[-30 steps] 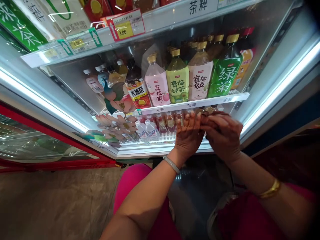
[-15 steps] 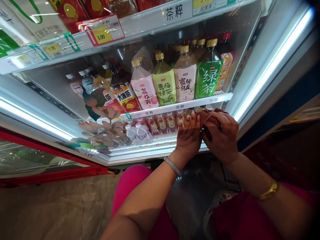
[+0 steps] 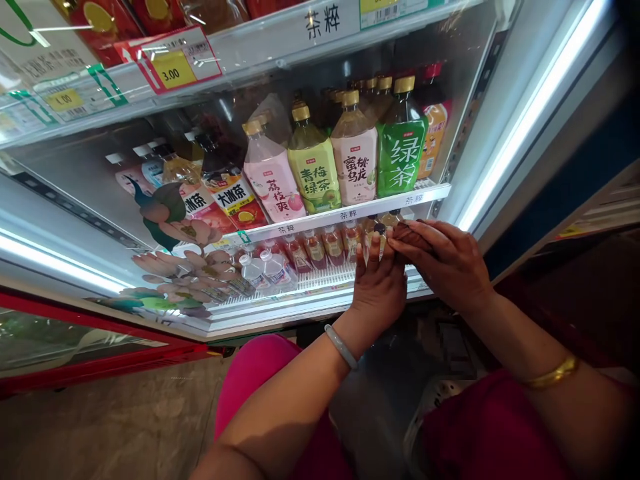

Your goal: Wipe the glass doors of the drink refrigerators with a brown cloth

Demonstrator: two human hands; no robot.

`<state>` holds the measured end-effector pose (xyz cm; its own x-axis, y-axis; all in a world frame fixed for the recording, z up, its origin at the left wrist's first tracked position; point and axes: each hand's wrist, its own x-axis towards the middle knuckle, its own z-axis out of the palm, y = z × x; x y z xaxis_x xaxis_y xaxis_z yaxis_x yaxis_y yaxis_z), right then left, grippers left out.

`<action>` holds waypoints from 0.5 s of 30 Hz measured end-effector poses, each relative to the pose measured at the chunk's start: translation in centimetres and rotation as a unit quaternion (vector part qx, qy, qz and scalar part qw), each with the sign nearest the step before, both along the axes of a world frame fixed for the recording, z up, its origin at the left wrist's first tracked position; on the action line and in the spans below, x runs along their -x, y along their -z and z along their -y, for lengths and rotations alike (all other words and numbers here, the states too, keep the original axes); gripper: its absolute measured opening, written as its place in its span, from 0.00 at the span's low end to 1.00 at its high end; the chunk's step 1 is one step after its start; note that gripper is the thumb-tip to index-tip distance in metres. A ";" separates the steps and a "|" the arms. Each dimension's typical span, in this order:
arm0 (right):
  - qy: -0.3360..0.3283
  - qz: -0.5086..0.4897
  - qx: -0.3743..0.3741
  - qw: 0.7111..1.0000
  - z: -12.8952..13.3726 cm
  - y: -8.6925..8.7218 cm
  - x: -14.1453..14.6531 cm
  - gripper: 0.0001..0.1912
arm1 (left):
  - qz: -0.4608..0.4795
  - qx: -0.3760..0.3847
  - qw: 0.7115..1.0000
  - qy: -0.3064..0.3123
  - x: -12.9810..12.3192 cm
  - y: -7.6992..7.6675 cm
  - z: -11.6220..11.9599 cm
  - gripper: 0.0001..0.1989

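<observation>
My right hand point(image 3: 450, 267) holds a crumpled brown cloth point(image 3: 411, 235) under its fingers, in front of the lower part of a lit drinks fridge. My left hand point(image 3: 380, 287) is open beside it, fingers stretched upward and apart, apparently resting on the fridge's glass. Its fingertips are close to the cloth's left edge. Flower decals point(image 3: 185, 231) show on the glass, left of both hands. Behind the glass, a green tea bottle point(image 3: 403, 157) and a pink-labelled bottle point(image 3: 354, 163) stand on the shelf above my hands.
Small bottles point(image 3: 315, 250) line the bottom shelf. Price tags point(image 3: 173, 67) hang along the upper shelf edge. A red-framed unit point(image 3: 100, 363) stands at left, and a dark blue panel point(image 3: 540, 200) borders the fridge at right. My knees are close below.
My right hand has flattened, its fingers stretching further over the cloth. My left hand stays beside it, fingers a bit lower. The view has shifted slightly, moving the shelves leftward.
</observation>
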<state>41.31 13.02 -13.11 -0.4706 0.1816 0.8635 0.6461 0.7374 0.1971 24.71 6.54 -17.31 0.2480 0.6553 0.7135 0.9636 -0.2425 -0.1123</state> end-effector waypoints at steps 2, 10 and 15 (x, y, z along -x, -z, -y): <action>0.022 -0.028 0.026 0.999 -0.9 -1.3 -1.4 0.23 | -0.015 0.009 1.000 0.007 0.0 -1.1 0.5 0.35; 0.105 -0.158 0.060 0.980 -0.7 -0.2 -0.8 0.21 | 0.029 -0.041 0.999 -0.001 1.9 -3.0 0.9 0.40; 0.000 -0.061 0.109 0.992 0.8 -1.7 1.9 0.16 | 0.034 -0.077 0.996 0.000 1.7 -3.2 0.6 0.42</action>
